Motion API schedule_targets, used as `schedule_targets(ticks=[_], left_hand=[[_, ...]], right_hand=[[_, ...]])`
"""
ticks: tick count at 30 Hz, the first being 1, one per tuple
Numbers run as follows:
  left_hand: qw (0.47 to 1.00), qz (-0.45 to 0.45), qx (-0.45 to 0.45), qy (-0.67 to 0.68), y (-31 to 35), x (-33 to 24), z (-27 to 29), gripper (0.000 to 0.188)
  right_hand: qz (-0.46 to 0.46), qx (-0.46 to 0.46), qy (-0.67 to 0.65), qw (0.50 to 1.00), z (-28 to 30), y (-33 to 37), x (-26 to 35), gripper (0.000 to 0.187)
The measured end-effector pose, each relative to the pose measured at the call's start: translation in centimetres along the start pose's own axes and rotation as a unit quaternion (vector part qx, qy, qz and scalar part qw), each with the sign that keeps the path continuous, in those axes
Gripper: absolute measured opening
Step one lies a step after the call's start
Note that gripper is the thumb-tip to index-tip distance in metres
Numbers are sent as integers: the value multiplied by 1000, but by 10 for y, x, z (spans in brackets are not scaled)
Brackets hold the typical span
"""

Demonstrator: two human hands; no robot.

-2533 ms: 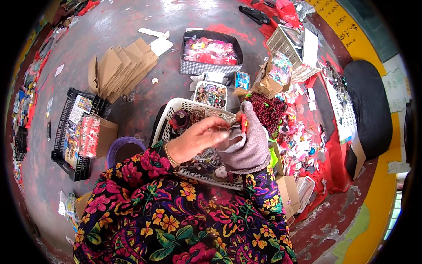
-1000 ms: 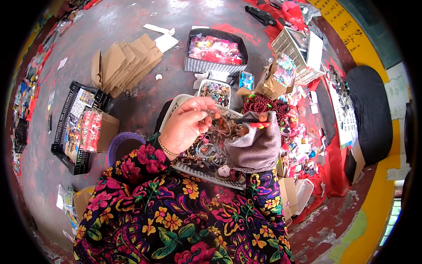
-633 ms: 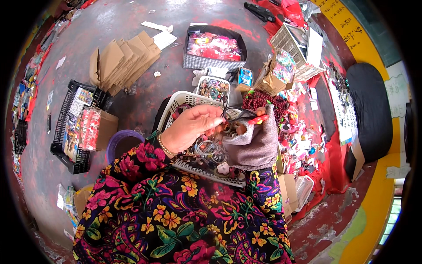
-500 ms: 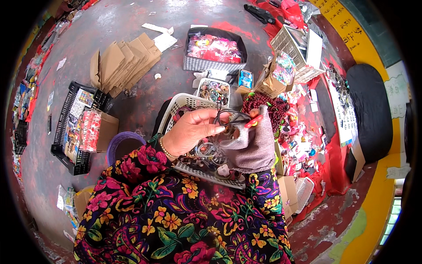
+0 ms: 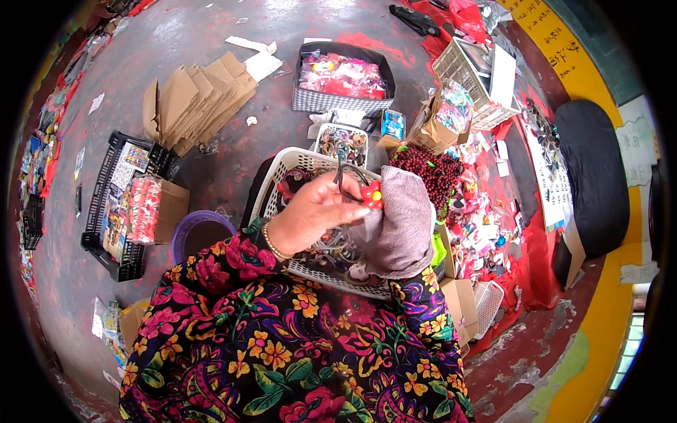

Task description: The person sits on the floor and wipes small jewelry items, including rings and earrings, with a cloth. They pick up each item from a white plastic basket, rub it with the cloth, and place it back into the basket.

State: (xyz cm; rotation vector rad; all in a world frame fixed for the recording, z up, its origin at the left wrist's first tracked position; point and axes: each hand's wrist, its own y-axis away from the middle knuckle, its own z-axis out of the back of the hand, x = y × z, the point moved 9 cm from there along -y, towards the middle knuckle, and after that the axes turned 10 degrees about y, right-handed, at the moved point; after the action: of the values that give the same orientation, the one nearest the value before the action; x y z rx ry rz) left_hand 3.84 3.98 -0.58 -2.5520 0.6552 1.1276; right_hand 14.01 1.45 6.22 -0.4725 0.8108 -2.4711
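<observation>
My left hand [image 5: 314, 211] pinches a dark hair tie [image 5: 343, 176] between thumb and fingers. A red flower ornament with a yellow middle [image 5: 371, 195] sits at my fingertips. Beside it a mauve-grey cloth cover [image 5: 402, 225] wraps my right forearm and hides the right hand, so its fingers do not show. Under both hands lies a white plastic basket [image 5: 271, 185] with many hair ties and bands [image 5: 335, 243] inside, partly hidden by my hands and the cloth.
Beyond the basket stand a small white basket [image 5: 325, 134] of hair ties and a checked bin [image 5: 331, 103] of packaged goods. Dark red beads [image 5: 430, 173] lie to the right. Leftward are a purple bucket [image 5: 182, 229], a black crate [image 5: 95, 236] and folded cardboard [image 5: 194, 99].
The red ornament has moved left to my left fingertips. The cloth-covered right forearm has turned and shifted left, and the right fingers seen before are now hidden.
</observation>
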Motion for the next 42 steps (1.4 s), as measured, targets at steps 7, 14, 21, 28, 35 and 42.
schedule_targets(ticks=[7, 14, 21, 28, 35, 42], left_hand=[[996, -4, -34, -86, 5, -1, 2, 9], [992, -59, -16, -108, 4, -15, 0, 8], [978, -60, 17, -200, 4, -3, 0, 9], [993, 23, 27, -117, 5, 2, -4, 7], [996, -6, -34, -86, 4, -4, 11, 10], [975, -62, 19, -214, 3, 2, -1, 14]], right_hand=[[-41, 25, 22, 999, 2, -11, 4, 43], [-1, 79, -58, 995, -3, -9, 4, 46], [45, 93, 17, 995, -5, -1, 20, 47], [-20, 101, 45, 994, -6, -13, 11, 36], [-86, 67, -22, 994, 0, -9, -4, 41], [74, 98, -18, 992, -24, 2, 17, 33]])
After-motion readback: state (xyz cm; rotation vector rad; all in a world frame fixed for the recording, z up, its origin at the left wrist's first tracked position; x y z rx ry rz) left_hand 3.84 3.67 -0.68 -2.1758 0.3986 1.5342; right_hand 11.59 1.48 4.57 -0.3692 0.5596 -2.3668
